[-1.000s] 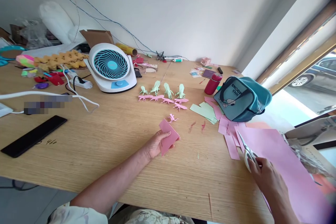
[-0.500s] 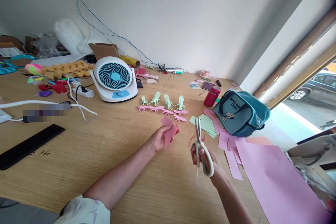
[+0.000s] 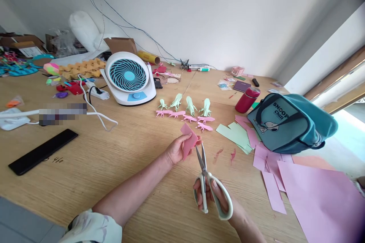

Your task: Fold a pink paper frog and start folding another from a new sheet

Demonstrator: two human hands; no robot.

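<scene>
Between the thumb and fingers of my left hand (image 3: 177,149) is a folded piece of pink paper (image 3: 189,141). My right hand (image 3: 212,191) grips white-handled scissors (image 3: 204,171) through their loops. The blades stand parted, with their tips close to the paper's right edge; whether they touch it I cannot tell. Just beyond the hands stand several green paper insects (image 3: 190,105), and in front of them lie several pink paper insects (image 3: 189,118). Small pink scraps (image 3: 233,155) lie on the table right of the scissors.
On the right are green paper sheets (image 3: 235,134), pink strips (image 3: 273,190), a large pink sheet (image 3: 322,193), a teal bag (image 3: 291,121) and a red flask (image 3: 247,99). To the left stand a white fan (image 3: 128,78), a black flat bar (image 3: 44,151) and white cables (image 3: 99,115).
The scissors have opened and moved left and toward the pink paper in my left hand. The whole view has turned slightly right and down.
</scene>
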